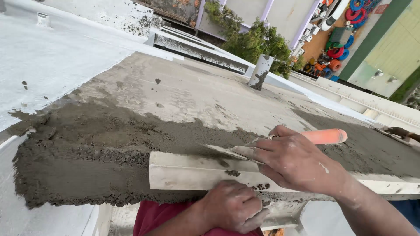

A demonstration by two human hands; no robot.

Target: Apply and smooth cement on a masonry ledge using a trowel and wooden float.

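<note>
While gripping trowel (pixel 280 142) (orange handle) at frame centre, right hand (pixel 291 161) presses blade onto wet mortar (pixel 100 144); left hand (pixel 232 207) clenched under white board (pixel 197 172), lower centre. Edging step, probably. Next: steady draw along board.

I am up on a rooftop in flat daylight, with white-coated roof surface (pixel 52 57) stretching off to my left and a weathered grey parapet wall (pixel 199 49) running across beyond it. A short stained concrete post (pixel 260 72) stands in front of green bushes (pixel 258 41). Far below me are pale building walls (pixel 284 13), a green wall (pixel 376 37), and an orange-floored yard with coloured pipe coils (pixel 337 52).
</note>
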